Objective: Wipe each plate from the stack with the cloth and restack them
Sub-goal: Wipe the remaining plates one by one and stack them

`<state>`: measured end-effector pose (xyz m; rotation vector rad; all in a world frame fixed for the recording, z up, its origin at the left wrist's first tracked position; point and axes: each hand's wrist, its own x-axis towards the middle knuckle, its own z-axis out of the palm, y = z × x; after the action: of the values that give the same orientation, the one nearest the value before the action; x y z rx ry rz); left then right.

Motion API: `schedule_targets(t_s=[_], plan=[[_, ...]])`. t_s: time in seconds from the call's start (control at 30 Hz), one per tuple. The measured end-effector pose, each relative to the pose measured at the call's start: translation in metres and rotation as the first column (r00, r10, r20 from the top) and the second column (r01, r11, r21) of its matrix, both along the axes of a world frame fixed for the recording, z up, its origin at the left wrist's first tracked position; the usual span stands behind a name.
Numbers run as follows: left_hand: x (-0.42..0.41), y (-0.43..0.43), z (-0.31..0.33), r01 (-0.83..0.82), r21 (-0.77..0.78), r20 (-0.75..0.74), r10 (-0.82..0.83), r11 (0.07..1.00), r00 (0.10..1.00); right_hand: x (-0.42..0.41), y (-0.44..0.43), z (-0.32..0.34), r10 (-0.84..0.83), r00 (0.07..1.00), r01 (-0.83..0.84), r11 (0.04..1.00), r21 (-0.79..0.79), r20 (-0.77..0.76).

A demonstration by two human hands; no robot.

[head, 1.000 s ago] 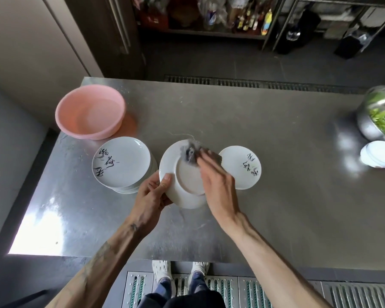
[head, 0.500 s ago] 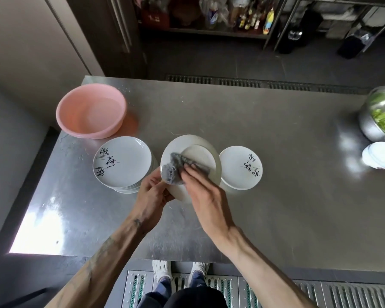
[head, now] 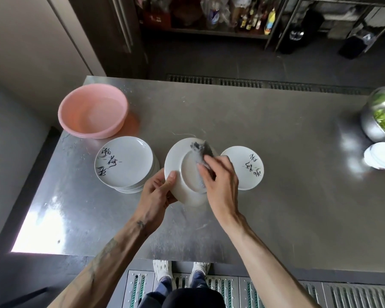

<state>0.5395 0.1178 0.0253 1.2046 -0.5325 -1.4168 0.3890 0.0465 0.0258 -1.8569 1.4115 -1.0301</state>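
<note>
My left hand [head: 158,194] grips the left rim of a white plate [head: 177,161], held tilted above the steel table with its underside facing me. My right hand [head: 220,181] presses a grey cloth [head: 200,152] against that underside, near its upper right. A stack of white plates [head: 123,163] with black brush lettering stands to the left. A single white plate [head: 245,166] with the same lettering lies flat to the right, partly behind my right hand.
A pink plastic basin [head: 92,111] sits at the back left of the steel table [head: 276,207]. At the right edge stand a steel bowl of green leaves [head: 382,116] and a small pile of white dishes [head: 380,158]. Shelves with bottles line the back.
The cloth swept from the plate's upper edge to its left side and back up to the upper right. The plate has turned slightly in my left hand.
</note>
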Motion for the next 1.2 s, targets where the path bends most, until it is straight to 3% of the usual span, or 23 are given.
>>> schedule_targets(t_s=[0.13, 0.3, 0.4, 0.5, 0.8, 0.97, 1.13, 1.2], plan=[[0.000, -0.002, 0.001, -0.025, 0.004, -0.057, 0.025, 1.000, 0.998, 0.011, 0.025, -0.002, 0.209, 0.972, -0.222, 0.967, -0.123, -0.109], [0.006, 0.003, 0.001, -0.055, 0.023, -0.039, 0.056, 0.998, 0.998, -0.009, -0.024, -0.004, -0.018, 0.999, 0.018, 1.000, -0.018, -0.035], [0.006, 0.002, 0.003, -0.066, 0.016, -0.041, 0.067, 0.998, 0.997, -0.012, -0.022, -0.007, -0.049, 0.995, 0.043, 0.997, 0.064, 0.089], [0.003, 0.000, 0.002, -0.102, 0.014, -0.067, 0.103, 0.995, 0.992, -0.014, 0.009, -0.019, -0.080, 0.990, 0.069, 0.993, 0.092, 0.118], [-0.002, -0.005, 0.006, -0.121, -0.019, -0.111, 0.118, 0.992, 0.987, -0.012, -0.008, -0.011, -0.189, 0.974, 0.171, 0.975, 0.145, 0.121], [-0.006, -0.008, 0.006, -0.200, -0.029, -0.164, 0.193, 0.979, 0.967, 0.002, 0.038, -0.014, -0.078, 0.983, 0.062, 0.993, 0.102, 0.168], [-0.007, -0.009, 0.009, -0.237, -0.030, -0.155, 0.230, 0.971, 0.961, -0.002, 0.003, -0.010, -0.237, 0.959, 0.205, 0.958, 0.201, 0.153], [-0.010, -0.012, 0.013, -0.252, -0.035, -0.154, 0.244, 0.967, 0.957, 0.009, 0.027, -0.006, -0.207, 0.971, 0.182, 0.965, 0.191, 0.122]])
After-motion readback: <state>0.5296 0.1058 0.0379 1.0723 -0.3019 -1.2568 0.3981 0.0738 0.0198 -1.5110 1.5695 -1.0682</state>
